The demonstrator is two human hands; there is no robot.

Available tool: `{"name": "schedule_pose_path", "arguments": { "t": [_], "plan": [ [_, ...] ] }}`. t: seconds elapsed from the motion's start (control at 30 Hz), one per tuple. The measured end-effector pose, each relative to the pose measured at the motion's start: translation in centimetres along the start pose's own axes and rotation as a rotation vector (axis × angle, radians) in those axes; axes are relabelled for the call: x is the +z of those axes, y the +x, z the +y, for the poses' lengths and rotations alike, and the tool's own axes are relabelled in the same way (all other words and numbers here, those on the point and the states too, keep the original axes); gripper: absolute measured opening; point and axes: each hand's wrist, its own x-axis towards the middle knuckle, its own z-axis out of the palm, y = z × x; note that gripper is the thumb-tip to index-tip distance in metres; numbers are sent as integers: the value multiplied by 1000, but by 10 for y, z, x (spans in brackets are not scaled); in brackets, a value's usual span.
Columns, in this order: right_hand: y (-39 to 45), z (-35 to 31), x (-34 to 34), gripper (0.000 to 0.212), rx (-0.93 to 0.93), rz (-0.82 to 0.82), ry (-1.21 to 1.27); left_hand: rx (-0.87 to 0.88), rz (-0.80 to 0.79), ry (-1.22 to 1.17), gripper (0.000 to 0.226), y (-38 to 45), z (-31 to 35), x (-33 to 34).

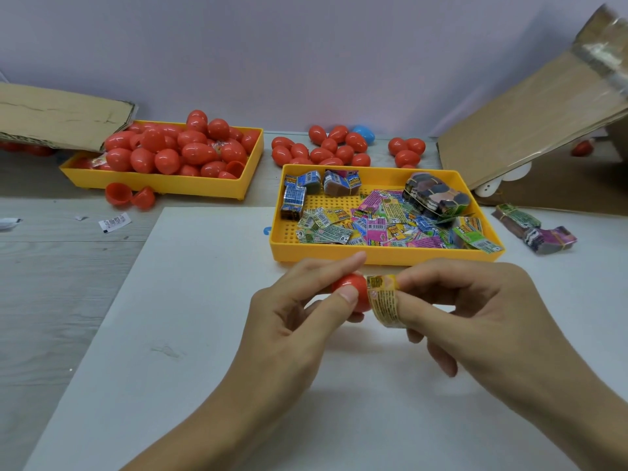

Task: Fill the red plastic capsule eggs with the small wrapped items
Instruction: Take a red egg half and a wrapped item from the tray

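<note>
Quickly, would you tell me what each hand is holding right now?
Left hand: grips a red capsule egg half.
Right hand: pinches a rolled wrapped item at the egg's opening.

Blue egg [364,133] behind the trays; cardboard flaps [530,113] at both sides; white board [204,334]

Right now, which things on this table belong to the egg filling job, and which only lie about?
Job: red egg half in left hand; rolled wrapper in right hand; wrapper tray; egg tray.

Lying about: blue egg; cardboard sheets; paper scrap.
</note>
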Motion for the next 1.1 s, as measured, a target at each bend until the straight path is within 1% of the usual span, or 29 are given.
{"name": "schedule_pose_path", "arguments": {
  "t": [0.23,0.3,0.4,0.5,0.57,0.67,0.73,0.8,0.83,0.9,1.03,1.1],
  "plan": [
    [1,-1,1,17,-19,17,-56,4,-7,-1,35,0,-1,0],
    [0,-1,-1,17,-42,31,-128,2,-9,-4,34,0,-1,0],
    [1,0,-3,2,-119,40,-296,-10,-5,-27,33,0,-2,-1],
    [1,-2,-7,4,-140,-9,-342,-14,-4,-23,33,0,-3,-2],
    [3,-3,-10,5,-110,-40,-356,-21,12,-13,33,0,-4,-2],
    [4,-3,-13,12,-55,-55,-301,-40,27,-2,36,0,-4,-2],
    [6,-3,-14,5,-34,-78,-189,-49,32,-7,34,0,-4,-2],
    [6,-2,-14,18,-32,-86,-125,-56,38,2,30,0,-4,-2],
    [6,0,-14,18,-30,-90,-113,-56,38,8,29,-1,-4,-2],
    [5,1,-14,14,-14,-95,-88,-48,29,1,29,-1,-3,-1],
    [5,4,-11,15,32,-94,-77,-38,-1,-26,30,-1,-1,0],
    [4,2,-10,7,2,-76,-142,-33,-12,-15,31,-1,0,1]
  ]
}}
